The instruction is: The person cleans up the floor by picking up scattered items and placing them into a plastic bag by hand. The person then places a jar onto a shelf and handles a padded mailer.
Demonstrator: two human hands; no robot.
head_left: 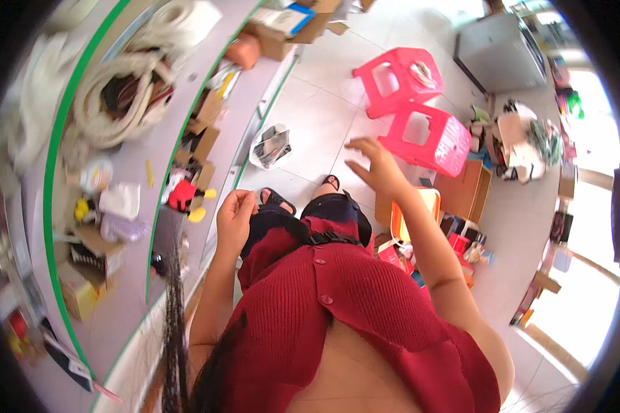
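Note:
My left hand [235, 215] is raised at the left, in front of my dark trousers, with its fingers curled together. Whether anything is between those fingertips is hidden. My right hand [373, 166] hangs in the air with its fingers apart and nothing in it. Just beyond it is a pink plastic stool [455, 143], and behind that stands another pink stool [386, 102] with a small light-coloured item on its seat. A white bin [260, 153] holding papers sits on the floor beyond my left hand.
Green-edged shelves [134, 237] line the left side, bearing a coiled white hose [83, 113], boxes and small goods. On the right are an orange container [430, 201], a cardboard box [467, 189] and a pile of bags [520, 148]. A grey cabinet [492, 55] stands at the back.

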